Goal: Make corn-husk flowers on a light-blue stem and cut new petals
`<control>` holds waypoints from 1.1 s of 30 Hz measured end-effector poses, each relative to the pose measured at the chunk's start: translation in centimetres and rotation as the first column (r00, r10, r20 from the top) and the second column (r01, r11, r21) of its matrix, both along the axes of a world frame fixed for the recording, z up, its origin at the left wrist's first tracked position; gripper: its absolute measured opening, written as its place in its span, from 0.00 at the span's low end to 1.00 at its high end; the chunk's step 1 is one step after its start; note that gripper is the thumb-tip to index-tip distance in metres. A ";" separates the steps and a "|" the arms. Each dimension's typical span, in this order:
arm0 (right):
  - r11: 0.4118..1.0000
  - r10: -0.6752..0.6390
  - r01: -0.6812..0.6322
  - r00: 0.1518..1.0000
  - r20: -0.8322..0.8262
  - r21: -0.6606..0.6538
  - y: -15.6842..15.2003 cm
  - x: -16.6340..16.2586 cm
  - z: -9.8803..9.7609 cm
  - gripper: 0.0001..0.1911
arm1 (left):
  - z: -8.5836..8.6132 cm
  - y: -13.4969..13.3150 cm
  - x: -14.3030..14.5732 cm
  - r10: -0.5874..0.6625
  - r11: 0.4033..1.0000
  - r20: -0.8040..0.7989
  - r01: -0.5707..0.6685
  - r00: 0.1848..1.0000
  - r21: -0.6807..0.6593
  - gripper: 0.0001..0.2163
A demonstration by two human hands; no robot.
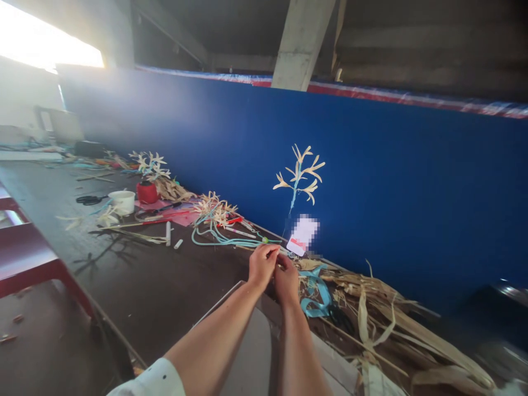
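Observation:
My left hand (262, 268) and my right hand (286, 276) are close together over the table, fingers closed in a pinch. Rising above them is an artificial flower branch (296, 179) with pale, husk-like petals and a light-blue wrapped stem. Its thin lower stem runs down to my fingertips, where the exact grip is hidden. Just behind my hands, a white card (303, 235) with a blurred patch leans near the blue partition. Light-blue wrapped stems (223, 240) lie left of my hands, joined to a bunch of pale flowers (214, 209).
Dried husks (396, 324) and a blue ribbon (319, 297) lie to the right. Leftward are a white cup (122, 203), a red spool (147, 192), black scissors (91, 200) and white sticks (168, 234). A blue partition (391, 192) borders the table; a red stool (37, 258) stands left.

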State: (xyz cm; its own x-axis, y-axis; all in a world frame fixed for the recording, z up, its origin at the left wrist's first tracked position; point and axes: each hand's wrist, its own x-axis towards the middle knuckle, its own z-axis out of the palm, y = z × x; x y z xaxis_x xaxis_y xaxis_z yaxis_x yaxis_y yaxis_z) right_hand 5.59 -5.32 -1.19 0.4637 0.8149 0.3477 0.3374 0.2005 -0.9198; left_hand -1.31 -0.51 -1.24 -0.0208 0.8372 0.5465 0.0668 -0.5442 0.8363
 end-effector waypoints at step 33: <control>0.891 -0.280 0.361 0.914 -0.294 0.274 -2.3 3.2 5.0 0.25 | 0.7 -4.2 1.4 -0.240 0.953 -0.236 0.275 0.942 0.129 0.08</control>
